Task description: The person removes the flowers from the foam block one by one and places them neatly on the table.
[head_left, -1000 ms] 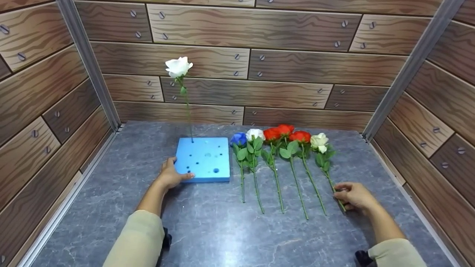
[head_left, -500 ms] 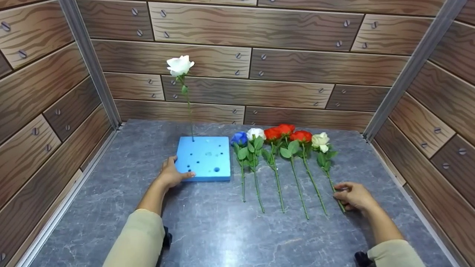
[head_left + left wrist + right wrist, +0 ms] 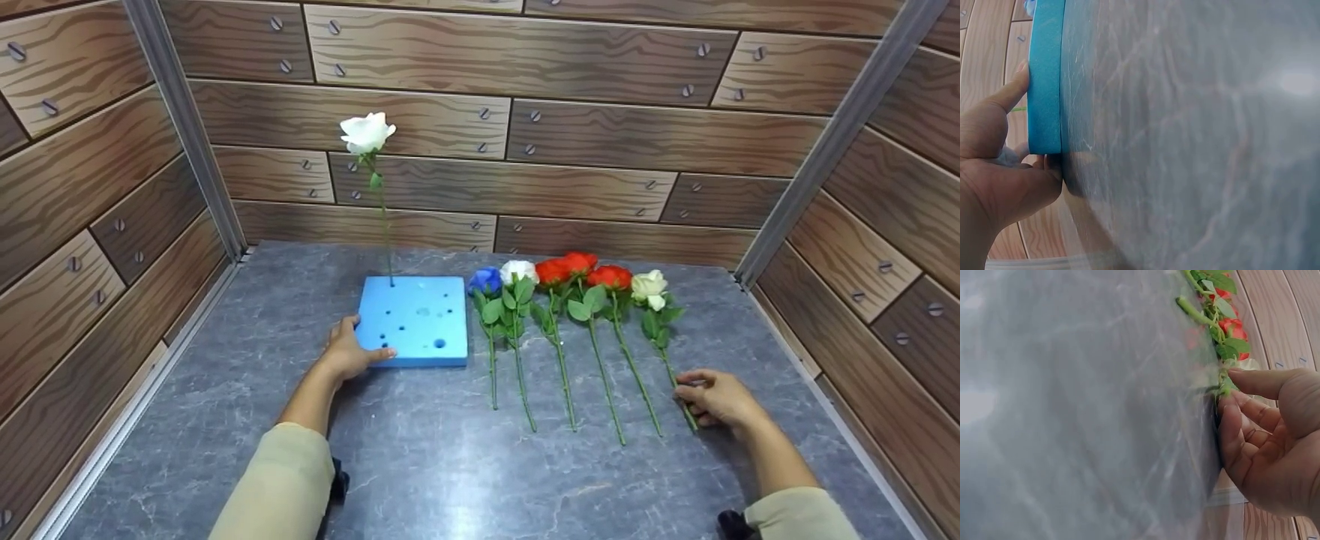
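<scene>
A blue foam block [image 3: 414, 322] with several holes lies on the table, and one white rose [image 3: 367, 133] stands upright in a hole at its back left. My left hand [image 3: 348, 355] holds the block's near-left corner, thumb on top and fingers along the left side. The left wrist view shows the block's side [image 3: 1045, 107] beside that thumb. My right hand [image 3: 718, 399] pinches the lower stem of a cream rose [image 3: 649, 288] at the right end of a row. In the right wrist view, thumb and fingertips meet around the green stem [image 3: 1224, 389].
Left of the cream rose lie a blue rose [image 3: 486, 280], a white rose [image 3: 518, 272] and several red roses [image 3: 611, 277], stems toward me. The grey marbled table [image 3: 465, 472] is bounded by wood-patterned walls [image 3: 585, 135] at the back and sides.
</scene>
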Demonstrator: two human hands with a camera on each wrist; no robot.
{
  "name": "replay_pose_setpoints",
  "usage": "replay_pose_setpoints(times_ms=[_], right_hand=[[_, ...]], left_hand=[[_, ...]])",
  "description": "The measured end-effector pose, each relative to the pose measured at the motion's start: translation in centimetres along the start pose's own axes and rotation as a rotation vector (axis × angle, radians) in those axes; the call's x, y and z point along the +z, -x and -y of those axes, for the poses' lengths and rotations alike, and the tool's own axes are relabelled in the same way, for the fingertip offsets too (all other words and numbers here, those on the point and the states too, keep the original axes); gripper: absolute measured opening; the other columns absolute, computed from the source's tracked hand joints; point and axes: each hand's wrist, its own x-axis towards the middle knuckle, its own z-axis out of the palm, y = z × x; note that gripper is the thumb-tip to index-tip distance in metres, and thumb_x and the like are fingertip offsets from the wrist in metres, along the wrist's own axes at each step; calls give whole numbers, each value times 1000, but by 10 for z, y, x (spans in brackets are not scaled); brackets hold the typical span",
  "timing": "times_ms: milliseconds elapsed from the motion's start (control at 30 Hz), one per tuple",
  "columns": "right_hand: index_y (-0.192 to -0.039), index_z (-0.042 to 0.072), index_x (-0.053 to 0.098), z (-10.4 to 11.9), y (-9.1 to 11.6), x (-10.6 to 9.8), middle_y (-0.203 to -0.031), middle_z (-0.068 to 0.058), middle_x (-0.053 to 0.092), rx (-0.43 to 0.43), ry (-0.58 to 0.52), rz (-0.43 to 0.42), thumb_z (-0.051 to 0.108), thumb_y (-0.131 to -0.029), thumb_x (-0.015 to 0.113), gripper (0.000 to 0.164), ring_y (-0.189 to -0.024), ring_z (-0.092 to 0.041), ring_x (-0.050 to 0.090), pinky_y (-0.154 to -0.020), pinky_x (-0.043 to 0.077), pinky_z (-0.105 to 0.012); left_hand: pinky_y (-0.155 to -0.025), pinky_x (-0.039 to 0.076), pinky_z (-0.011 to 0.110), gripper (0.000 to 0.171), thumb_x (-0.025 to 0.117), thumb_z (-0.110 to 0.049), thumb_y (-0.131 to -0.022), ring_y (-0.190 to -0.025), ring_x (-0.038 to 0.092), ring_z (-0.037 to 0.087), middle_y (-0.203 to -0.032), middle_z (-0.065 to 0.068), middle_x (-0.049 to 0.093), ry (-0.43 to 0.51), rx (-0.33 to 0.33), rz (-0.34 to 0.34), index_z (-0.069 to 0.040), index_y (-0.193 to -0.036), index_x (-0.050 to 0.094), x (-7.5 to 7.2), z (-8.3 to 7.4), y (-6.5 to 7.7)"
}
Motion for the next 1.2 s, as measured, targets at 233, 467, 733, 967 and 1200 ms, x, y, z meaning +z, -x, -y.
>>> replay_pose_setpoints(times_ms=[233,467,733,967,1200], right_hand=[[-150,-11,46,14,2,-3,-87,6,67,30,-151,8,22,-111,60,53,-72,-6,62,-60,54,-25],[-153,0,52,34,-2,3,-106,6,70,6,-182,3,32,-112,61,53,-87,-6,68,-72,60,-26],[-150,12,57,53,-7,17,-112,9,67,-61,-319,73,36,-112,61,44,-96,-6,68,-83,61,-26],[-149,15,56,71,-11,30,-113,8,65,-112,-369,100,40,-112,61,44,-103,-8,67,-89,61,-27],[-146,13,59,95,-20,58,-127,0,64,-168,-423,100,36,-112,61,41,-116,-14,67,-98,60,-31]], left_hand=[[-134,26,63,111,86,-34,-96,-166,13,50,-179,28,7,1,-8,-6,-7,-173,11,2,0,-4],[-134,24,63,110,86,-34,-95,-167,13,49,-179,27,8,7,-18,-9,-9,-173,12,1,1,-4],[-135,24,62,110,85,-34,-96,-168,10,49,-180,26,5,18,-14,9,-9,-174,11,-1,0,-2],[-135,24,62,110,85,-35,-96,-168,11,49,-179,27,6,26,4,10,-8,-173,12,-1,-1,-1],[-135,23,63,111,86,-35,-95,-168,10,48,-180,26,7,14,3,-7,-8,-173,13,0,3,-3]])
